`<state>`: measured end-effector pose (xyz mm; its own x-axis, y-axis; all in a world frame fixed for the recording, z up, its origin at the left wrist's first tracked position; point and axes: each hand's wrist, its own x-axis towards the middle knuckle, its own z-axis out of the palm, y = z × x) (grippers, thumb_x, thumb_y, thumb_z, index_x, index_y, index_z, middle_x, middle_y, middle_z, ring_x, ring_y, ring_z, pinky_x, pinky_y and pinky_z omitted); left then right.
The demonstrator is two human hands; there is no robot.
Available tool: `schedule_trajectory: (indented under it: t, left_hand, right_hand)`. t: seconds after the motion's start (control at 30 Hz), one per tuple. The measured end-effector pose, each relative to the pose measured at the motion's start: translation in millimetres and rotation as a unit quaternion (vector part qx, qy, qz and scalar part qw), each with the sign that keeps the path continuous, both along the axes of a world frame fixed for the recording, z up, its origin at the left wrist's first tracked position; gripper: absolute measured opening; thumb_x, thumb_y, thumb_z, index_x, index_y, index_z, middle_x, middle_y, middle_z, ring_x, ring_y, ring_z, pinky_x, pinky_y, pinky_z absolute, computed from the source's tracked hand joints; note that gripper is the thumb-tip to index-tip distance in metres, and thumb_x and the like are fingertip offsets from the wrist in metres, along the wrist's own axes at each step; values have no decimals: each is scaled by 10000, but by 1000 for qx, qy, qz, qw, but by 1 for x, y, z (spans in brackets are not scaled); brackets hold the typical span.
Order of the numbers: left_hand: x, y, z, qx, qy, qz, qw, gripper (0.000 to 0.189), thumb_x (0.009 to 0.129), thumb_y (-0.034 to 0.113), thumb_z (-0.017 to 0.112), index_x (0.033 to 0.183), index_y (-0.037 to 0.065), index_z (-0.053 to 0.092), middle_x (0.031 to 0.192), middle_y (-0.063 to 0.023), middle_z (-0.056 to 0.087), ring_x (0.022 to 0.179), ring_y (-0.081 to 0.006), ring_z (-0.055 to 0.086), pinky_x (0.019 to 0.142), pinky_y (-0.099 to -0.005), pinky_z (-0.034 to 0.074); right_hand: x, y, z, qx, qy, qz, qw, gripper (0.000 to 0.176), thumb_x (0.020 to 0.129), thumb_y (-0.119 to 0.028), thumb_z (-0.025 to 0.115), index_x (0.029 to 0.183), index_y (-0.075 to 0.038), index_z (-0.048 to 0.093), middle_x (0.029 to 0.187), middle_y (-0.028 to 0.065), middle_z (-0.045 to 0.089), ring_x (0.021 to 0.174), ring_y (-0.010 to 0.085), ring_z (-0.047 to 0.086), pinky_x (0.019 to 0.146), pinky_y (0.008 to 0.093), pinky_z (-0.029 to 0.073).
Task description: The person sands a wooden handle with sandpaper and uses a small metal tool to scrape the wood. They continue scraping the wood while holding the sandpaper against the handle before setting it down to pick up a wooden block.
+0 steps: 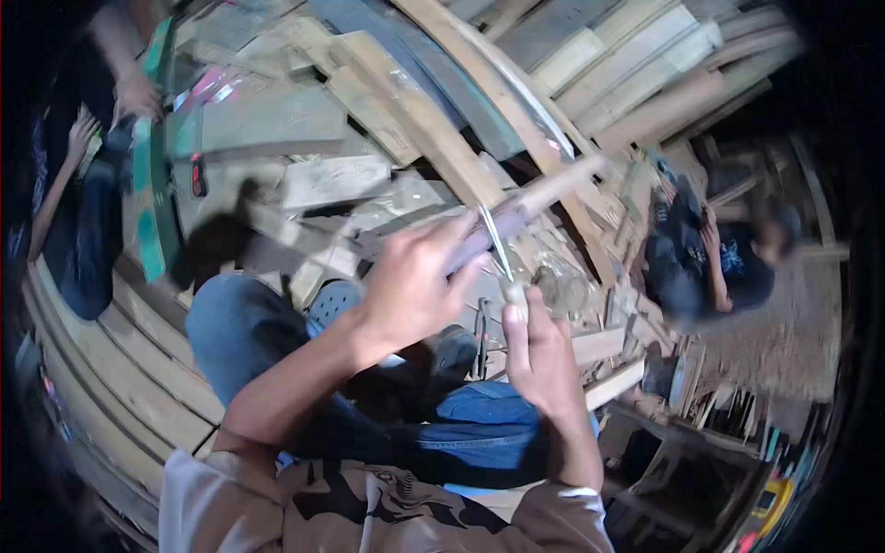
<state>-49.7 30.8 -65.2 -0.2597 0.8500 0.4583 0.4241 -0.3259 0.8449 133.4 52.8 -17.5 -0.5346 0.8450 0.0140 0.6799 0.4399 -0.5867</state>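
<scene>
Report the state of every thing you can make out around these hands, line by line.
Left hand: closed around the wooden piece
Right hand: closed around the tool's handle
Wooden piece: held, slanting
Bladed tool: blade bare, crossing before the wood; contact unclear
Planks: lying in overlapping layers

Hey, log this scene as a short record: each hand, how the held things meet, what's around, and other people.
Left hand: gripping a long wooden piece
Right hand: closed around the pale handle of a slim metal tool
Meeting: the tool's metal part crosses the wooden piece just beyond the left hand; exact contact is too blurred to tell
Surroundings: planks and wood scraps ahead
Other people: a co-worker's hand at upper left; another person at right
</scene>
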Motion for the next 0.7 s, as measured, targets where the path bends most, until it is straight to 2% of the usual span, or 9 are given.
schedule_trajectory:
  t: [0.07, 0.13, 0.2, 0.23, 0.33, 0.4, 0.47, 0.57, 0.7]
  left_hand:
    - [3, 0, 1, -17, 0, 16, 1000, 421, 794, 55, 719, 1181, -59, 599, 945, -237, 689, 812, -307, 713, 725, -346, 543]
    - [7, 0, 2, -57, -3, 20, 998, 415, 805, 58, 717, 1186, -56, 602, 951, -226, 695, 824, -278, 715, 737, -338, 537]
    - [4, 2, -8, -10, 5, 19, 1000, 382, 802, 49, 707, 1158, -41, 604, 864, -254, 668, 793, -370, 698, 688, -387, 546]
    - [6, 1, -2, -18, 20, 22, 999, 378, 804, 55, 709, 1152, -47, 604, 853, -253, 666, 778, -367, 697, 675, -390, 542]
    - [7, 1, -5, 2, 56, 20, 998, 378, 804, 67, 715, 1142, -55, 602, 825, -249, 660, 731, -365, 688, 643, -395, 527]
    - [5, 2, -6, 21, 79, 23, 996, 390, 804, 64, 713, 1161, -42, 594, 819, -248, 659, 719, -370, 682, 644, -395, 527]
    - [6, 4, -9, 16, 48, 21, 999, 385, 810, 65, 708, 1165, -30, 595, 829, -240, 661, 721, -364, 680, 651, -393, 526]
    - [8, 0, -8, 6, 66, 21, 998, 357, 814, 62, 702, 1143, -37, 605, 860, -236, 666, 744, -367, 680, 667, -387, 529]
    - [8, -3, -3, -71, -50, -13, 996, 392, 843, 58, 673, 1213, -43, 590, 878, -187, 684, 721, -175, 666, 666, -315, 519]
  right_hand:
    - [6, 16, 6, 17, -41, -15, 999, 309, 973, -243, 518, 1076, 46, 554, 574, 229, 578, 553, 434, 617, 529, 512, 487]
    - [6, 9, 5, -35, -83, -33, 995, 359, 979, -290, 499, 1091, 49, 539, 567, 229, 581, 560, 445, 617, 546, 518, 503]
    - [6, 0, -5, -29, -41, 37, 998, 387, 985, -325, 478, 1112, 38, 517, 557, 227, 583, 568, 454, 619, 553, 524, 514]
    - [6, 4, 2, -6, -92, 42, 995, 389, 991, -334, 465, 1117, 32, 500, 544, 237, 576, 569, 466, 616, 563, 535, 519]
    - [16, 15, -2, 30, -66, -15, 997, 271, 976, -272, 515, 1010, -3, 519, 523, 222, 534, 521, 435, 590, 485, 503, 468]
    - [10, 0, -3, 7, -73, 23, 997, 286, 979, -292, 505, 1000, -7, 499, 527, 208, 544, 542, 438, 596, 507, 521, 473]
    - [10, 6, 2, 11, -126, 24, 992, 390, 986, -354, 460, 1089, 20, 492, 555, 234, 586, 592, 464, 626, 575, 551, 517]
    - [12, 11, 4, -35, -74, -21, 996, 408, 978, -366, 471, 1119, 17, 494, 566, 232, 595, 589, 473, 624, 588, 553, 521]
    - [9, 8, -1, -17, -65, 4, 998, 346, 978, -328, 495, 1046, 11, 515, 548, 231, 562, 571, 466, 604, 552, 535, 492]
